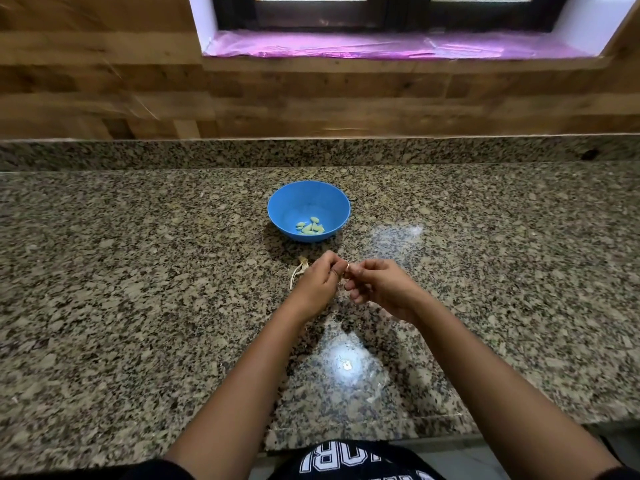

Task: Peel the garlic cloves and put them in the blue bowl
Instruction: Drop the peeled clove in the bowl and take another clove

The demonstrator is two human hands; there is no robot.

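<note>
Obs: left hand (318, 284) and right hand (377, 289) meet fingertip to fingertip above the counter (138, 306). Fingers of both are curled. One small clove (347, 267) is pinched between them, held from both sides. The fingers hide most of it, so I cannot tell how much skin is left on it.

Bowl (308, 202) stands just beyond the hands, a little toward the left-hand side, and apart from them. Several peeled cloves (310, 227) lie in its bottom. Skin scraps (298, 271) lie on the counter just outside the left hand.

Judgement: peeling step in hand; task partly done.

Method note: hold the clove by its ends with one hand so the skin is free to slip. Work the other thumbnail under the skin at the root end and pull along the length. Use light pressure, since a bare clove is likely slick and may pop out. Keep the hands low over the counter. Check for leftover film before reaching forward to the bowl. Drop skin by the scraps.
</note>
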